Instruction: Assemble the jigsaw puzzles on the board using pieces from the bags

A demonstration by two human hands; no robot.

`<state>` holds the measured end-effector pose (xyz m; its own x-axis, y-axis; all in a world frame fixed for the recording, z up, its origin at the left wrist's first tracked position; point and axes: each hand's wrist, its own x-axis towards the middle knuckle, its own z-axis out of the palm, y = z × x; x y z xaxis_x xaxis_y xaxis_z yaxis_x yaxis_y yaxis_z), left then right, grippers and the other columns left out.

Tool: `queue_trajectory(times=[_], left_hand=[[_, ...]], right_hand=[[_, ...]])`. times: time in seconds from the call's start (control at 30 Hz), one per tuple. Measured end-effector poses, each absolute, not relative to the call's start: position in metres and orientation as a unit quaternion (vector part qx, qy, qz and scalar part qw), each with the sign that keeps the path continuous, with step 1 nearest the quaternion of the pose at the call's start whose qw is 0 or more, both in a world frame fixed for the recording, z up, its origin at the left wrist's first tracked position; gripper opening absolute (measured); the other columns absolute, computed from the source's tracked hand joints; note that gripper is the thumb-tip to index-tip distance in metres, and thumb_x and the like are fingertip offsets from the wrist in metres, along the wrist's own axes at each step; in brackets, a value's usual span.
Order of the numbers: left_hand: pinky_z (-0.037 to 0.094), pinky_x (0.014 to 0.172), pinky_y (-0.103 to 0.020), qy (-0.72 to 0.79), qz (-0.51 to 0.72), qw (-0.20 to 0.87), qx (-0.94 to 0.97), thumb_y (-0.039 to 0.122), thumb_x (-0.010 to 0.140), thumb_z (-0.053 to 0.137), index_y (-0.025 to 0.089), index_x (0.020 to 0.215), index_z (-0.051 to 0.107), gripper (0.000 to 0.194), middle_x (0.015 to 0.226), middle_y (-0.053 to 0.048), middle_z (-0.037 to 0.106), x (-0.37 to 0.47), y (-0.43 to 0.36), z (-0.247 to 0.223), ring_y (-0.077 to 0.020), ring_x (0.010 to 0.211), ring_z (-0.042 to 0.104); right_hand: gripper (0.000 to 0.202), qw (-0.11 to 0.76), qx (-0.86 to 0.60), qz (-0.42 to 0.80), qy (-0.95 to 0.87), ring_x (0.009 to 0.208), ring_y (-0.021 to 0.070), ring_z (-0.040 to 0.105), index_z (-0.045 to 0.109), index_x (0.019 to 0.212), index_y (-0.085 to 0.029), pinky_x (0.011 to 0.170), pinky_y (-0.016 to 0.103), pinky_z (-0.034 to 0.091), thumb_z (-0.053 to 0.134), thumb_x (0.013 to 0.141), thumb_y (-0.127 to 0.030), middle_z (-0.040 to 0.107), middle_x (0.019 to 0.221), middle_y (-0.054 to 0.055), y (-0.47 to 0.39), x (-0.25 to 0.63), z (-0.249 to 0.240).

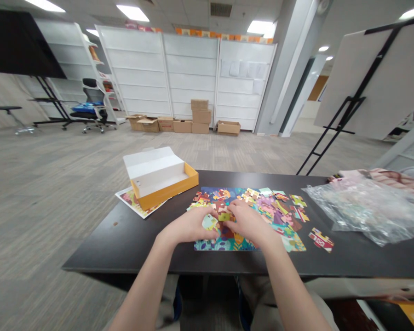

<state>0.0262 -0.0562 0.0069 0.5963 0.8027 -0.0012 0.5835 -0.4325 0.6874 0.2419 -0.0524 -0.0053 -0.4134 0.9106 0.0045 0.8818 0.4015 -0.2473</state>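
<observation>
Jigsaw puzzle (227, 245) on black bench (134, 250), loose pieces (267, 204) heaped on it. Left hand (193, 224): grip part-open around pale piece (209, 222), contact unclear. Right hand (246, 221): fingers bent at green-edged piece (224, 216), can't tell if pinched. Yellow box (169, 187) at puzzle's 10 o'clock, plastic bag (372, 207) at 3.

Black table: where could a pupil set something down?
The table is bare at front left, between the printed sheet and near edge, and front right, before the plastic bag. Its middle is crowded by puzzle pieces, left hand and right hand.
</observation>
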Motion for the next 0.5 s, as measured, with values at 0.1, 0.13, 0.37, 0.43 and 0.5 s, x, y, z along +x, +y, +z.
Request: queue_trajectory(times=[0.1, 0.13, 0.37, 0.43, 0.5], left_hand=[[0.047, 0.096, -0.034, 0.423, 0.168, 0.314, 0.833, 0.028, 0.074, 0.074, 0.024, 0.103, 0.069, 0.030, 0.110, -0.002, 0.073, 0.025, -0.056, 0.007, -0.0246, 0.104, 0.066], [0.048, 0.095, -0.034, 0.427, 0.169, 0.306, 0.834, 0.027, 0.074, 0.073, 0.024, 0.103, 0.069, 0.029, 0.110, -0.002, 0.073, 0.025, -0.056, 0.007, -0.0247, 0.103, 0.066], [0.047, 0.098, -0.036, 0.442, 0.180, 0.280, 0.833, 0.028, 0.076, 0.070, 0.021, 0.108, 0.066, 0.033, 0.114, -0.006, 0.071, 0.027, -0.054, -0.002, -0.0259, 0.107, 0.065], [0.047, 0.099, -0.037, 0.436, 0.186, 0.277, 0.836, 0.029, 0.078, 0.069, 0.021, 0.111, 0.065, 0.034, 0.117, -0.007, 0.070, 0.033, -0.056, -0.005, -0.0268, 0.110, 0.064], [0.046, 0.101, -0.038, 0.421, 0.188, 0.278, 0.842, 0.030, 0.079, 0.068, 0.022, 0.116, 0.062, 0.038, 0.121, -0.007, 0.069, 0.040, -0.059, -0.007, -0.0277, 0.114, 0.063]], right_hand=[[0.020, 0.076, -0.543, 0.091, -0.831, 0.110, 0.0271, 0.061, 0.069, 0.104, -0.014, 0.094, 0.035, 0.046, 0.062, 0.090, -0.026, 0.062, 0.114, 0.015, -0.051, 0.239, -0.008], [0.021, 0.078, -0.548, 0.088, -0.828, 0.110, 0.0271, 0.061, 0.069, 0.105, -0.014, 0.094, 0.035, 0.047, 0.062, 0.090, -0.027, 0.062, 0.115, 0.015, -0.051, 0.238, -0.008], [0.023, 0.133, -0.558, 0.085, -0.815, 0.109, 0.0250, 0.062, 0.069, 0.109, -0.016, 0.094, 0.034, 0.047, 0.061, 0.092, -0.028, 0.064, 0.117, 0.013, -0.046, 0.242, -0.009], [0.024, 0.158, -0.553, 0.089, -0.813, 0.108, 0.0244, 0.063, 0.070, 0.110, -0.016, 0.095, 0.034, 0.047, 0.061, 0.092, -0.029, 0.065, 0.117, 0.012, -0.045, 0.248, -0.007], [0.024, 0.173, -0.556, 0.087, -0.808, 0.107, 0.0248, 0.064, 0.070, 0.110, -0.017, 0.093, 0.034, 0.048, 0.061, 0.091, -0.029, 0.067, 0.115, 0.012, -0.045, 0.257, -0.003]])
